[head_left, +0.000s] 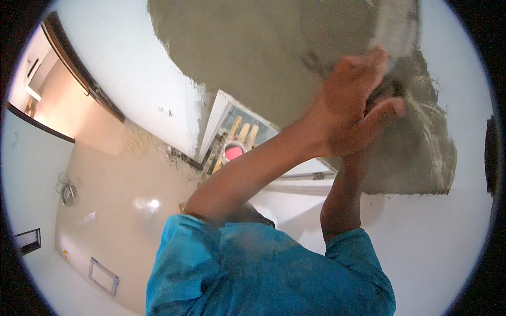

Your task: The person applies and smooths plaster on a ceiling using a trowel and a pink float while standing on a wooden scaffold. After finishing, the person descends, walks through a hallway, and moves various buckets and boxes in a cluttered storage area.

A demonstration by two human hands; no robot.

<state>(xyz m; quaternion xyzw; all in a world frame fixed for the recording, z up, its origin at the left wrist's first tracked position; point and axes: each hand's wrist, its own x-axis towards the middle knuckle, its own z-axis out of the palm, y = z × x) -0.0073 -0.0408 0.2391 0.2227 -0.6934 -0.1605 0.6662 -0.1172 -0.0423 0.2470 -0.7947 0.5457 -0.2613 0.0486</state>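
A broad patch of wet grey plaster (253, 58) covers the white wall in front of me. My left hand (348, 102) reaches up and across to the right, its fingers and thumb bent round the dark handle (389, 89) of a plastering trowel. The trowel's long pale blade (398, 29) lies against the plaster and is smeared by motion. My right forearm (350, 179) rises behind the left wrist. The right hand is mostly hidden behind my left hand, so its grip does not show.
A white-framed recess (213, 118) breaks the wall below the plaster. Near it stands a bucket (233, 151) with something pink inside, beside yellowish bars (245, 131). Coiled cable (67, 190) lies on the beige floor (113, 200). A dark-framed doorway (87, 73) opens at the far left.
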